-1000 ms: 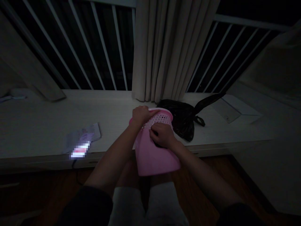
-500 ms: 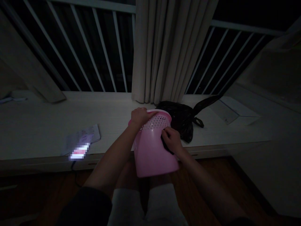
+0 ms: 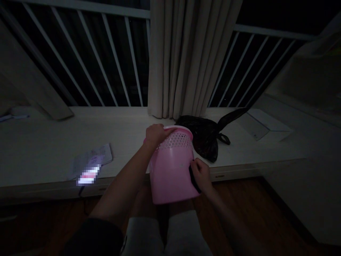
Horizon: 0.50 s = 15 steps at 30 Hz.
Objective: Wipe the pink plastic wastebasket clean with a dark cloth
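Left hand [image 3: 156, 133] grips bin [image 3: 173, 167] rim; right hand [image 3: 201, 174] pinches dark strip [image 3: 192, 175] against bin side. Bin between knees, before worktop [image 3: 53, 142]. Black bag [image 3: 205, 137] just beyond right hand; curtain [image 3: 186, 57] behind; papers [image 3: 93, 161] well left.

Room very dim on my feed, night outside. Wide pale window ledge [image 3: 53, 149] spans frame under big window. White slanted window bars [image 3: 80, 60] against black glass, both sides. Beige curtain [image 3: 186, 57] hangs bunched in middle, hem touching ledge. Dark wooden floor [image 3: 253, 199] below ledge. Pale wall [image 3: 306, 185] on right. Paper sheets [image 3: 92, 160] lie near ledge front, left; something glowing there, blurred. Flat white box [image 3: 262, 122] far right on ledge. Black plastic bag [image 3: 205, 137] sits just below curtain.
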### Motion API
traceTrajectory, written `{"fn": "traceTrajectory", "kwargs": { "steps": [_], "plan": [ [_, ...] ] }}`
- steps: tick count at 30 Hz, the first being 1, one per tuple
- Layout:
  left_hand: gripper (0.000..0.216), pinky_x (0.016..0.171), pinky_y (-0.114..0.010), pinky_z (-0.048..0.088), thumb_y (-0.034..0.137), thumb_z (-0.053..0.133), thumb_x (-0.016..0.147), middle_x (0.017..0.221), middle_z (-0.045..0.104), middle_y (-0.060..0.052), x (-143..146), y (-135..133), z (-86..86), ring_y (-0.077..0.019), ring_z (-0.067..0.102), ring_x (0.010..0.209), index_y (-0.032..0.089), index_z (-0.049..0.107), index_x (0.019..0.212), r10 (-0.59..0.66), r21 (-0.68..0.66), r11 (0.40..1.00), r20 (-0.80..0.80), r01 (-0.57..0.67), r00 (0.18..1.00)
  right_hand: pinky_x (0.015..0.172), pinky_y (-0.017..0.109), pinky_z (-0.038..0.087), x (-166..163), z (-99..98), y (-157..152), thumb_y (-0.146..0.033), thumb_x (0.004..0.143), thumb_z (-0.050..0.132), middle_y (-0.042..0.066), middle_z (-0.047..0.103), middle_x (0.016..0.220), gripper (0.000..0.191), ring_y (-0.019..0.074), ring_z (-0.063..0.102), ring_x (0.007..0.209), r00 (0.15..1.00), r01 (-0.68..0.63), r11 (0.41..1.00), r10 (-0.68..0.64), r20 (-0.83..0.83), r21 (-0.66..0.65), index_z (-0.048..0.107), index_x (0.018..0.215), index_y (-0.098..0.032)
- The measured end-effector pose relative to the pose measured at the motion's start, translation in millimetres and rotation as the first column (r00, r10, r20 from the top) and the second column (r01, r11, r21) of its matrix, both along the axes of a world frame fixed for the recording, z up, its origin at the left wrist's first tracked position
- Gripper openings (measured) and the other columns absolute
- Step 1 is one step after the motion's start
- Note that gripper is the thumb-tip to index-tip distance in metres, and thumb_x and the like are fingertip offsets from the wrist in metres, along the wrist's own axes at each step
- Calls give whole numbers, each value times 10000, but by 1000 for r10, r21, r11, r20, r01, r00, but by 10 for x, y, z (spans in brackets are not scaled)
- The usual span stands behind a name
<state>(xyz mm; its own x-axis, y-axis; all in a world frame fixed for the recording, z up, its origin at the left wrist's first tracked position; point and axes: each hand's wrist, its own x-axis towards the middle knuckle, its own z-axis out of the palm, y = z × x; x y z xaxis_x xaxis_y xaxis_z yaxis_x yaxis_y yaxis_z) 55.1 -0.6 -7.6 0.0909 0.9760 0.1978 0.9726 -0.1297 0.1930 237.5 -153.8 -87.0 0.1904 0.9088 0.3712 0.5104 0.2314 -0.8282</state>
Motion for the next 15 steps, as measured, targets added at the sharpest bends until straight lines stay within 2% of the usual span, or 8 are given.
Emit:
{"fn": "traceTrajectory", "kwargs": {
  "steps": [3,6,11,13,15],
  "plan": [
    [953,759,-384,465,878,212,742,943,697,-194,1,-4,12,-334,642,936,117,714,1020,0,-14,1000,-5,0,1000,480,234,269,-45,71,-134,-319,850,477,-73,351,519,311,98,354,484,999,-11,999,9,52,39,355,578,-230],
    [943,766,-386,463,870,219,749,948,694,-196,25,-8,23,-331,641,935,115,712,1025,-7,-14,1000,2,7,1000,501,240,297,-148,169,-258,-252,841,500,-54,429,551,250,103,398,504,981,-85,987,59,186,137,420,606,-221],
    [912,766,-378,461,868,242,748,930,695,-190,36,-9,22,-317,640,924,132,718,1000,0,-9,1000,14,0,1000,599,270,390,-311,283,-377,-220,821,523,27,589,721,70,156,551,669,885,-221,951,103,454,216,590,808,-203],
    [912,757,-377,458,869,247,744,925,696,-192,16,-8,15,-320,644,918,130,718,994,-3,-12,1000,22,3,1000,592,271,401,-335,281,-395,-231,825,532,37,589,741,109,163,565,686,859,-237,946,97,503,222,627,874,-206],
    [915,753,-378,455,867,245,747,930,695,-199,-7,-7,7,-325,646,923,122,717,992,-8,-8,1000,33,9,999,572,265,399,-342,262,-405,-231,827,539,34,573,734,107,154,553,661,863,-242,941,98,496,235,640,854,-211]
  ]
}}
